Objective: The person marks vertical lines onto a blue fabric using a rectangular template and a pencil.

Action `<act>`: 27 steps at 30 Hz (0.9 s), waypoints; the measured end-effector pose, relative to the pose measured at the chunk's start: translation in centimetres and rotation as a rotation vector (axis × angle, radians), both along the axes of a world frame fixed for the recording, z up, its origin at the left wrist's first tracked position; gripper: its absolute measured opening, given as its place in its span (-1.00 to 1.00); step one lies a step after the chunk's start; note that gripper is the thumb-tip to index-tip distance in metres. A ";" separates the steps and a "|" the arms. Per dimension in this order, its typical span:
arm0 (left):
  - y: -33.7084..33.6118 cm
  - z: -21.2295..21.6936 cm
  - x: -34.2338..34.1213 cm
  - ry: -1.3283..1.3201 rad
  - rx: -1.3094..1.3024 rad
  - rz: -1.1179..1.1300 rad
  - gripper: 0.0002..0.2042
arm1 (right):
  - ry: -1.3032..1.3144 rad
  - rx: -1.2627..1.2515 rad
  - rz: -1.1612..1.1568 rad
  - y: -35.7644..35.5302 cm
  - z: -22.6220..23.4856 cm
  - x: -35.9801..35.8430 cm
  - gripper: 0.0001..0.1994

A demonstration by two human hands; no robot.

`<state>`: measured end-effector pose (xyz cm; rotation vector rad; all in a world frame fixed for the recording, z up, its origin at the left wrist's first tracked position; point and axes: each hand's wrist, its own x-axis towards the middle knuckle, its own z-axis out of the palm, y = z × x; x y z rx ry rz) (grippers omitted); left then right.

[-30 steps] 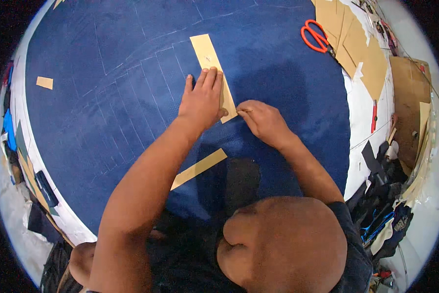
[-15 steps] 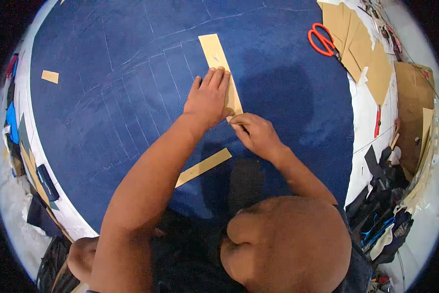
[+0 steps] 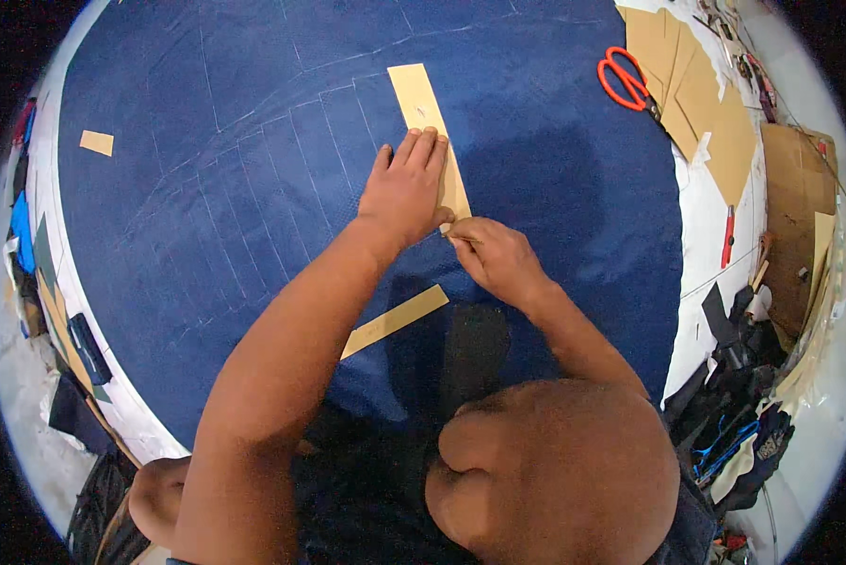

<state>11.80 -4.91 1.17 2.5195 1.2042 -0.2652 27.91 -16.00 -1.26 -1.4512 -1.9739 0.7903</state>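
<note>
My left hand [image 3: 406, 193] lies flat, fingers together, pressing the long tan card strip [image 3: 427, 127] down on the blue cloth [image 3: 253, 188] near the middle of the bench. Since a second ago my right hand [image 3: 498, 259] has slid in along the strip's lower end, until it sits just beside my left thumb; its fingers are pinched tight on something thin, a marker I think, though I cannot tell for sure. I judge the line here is nearly drawn. A second tan strip [image 3: 395, 321] lies loose nearer my edge, a small tan scrap [image 3: 97, 143] toward the left edge, orange-handled scissors [image 3: 627, 82] at the far right corner. No containers show.
</note>
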 end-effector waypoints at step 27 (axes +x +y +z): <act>-0.1 -0.3 -0.1 -0.062 -0.002 0.010 0.02 | -0.029 -0.019 -0.293 -0.9 0.9 0.6 -0.91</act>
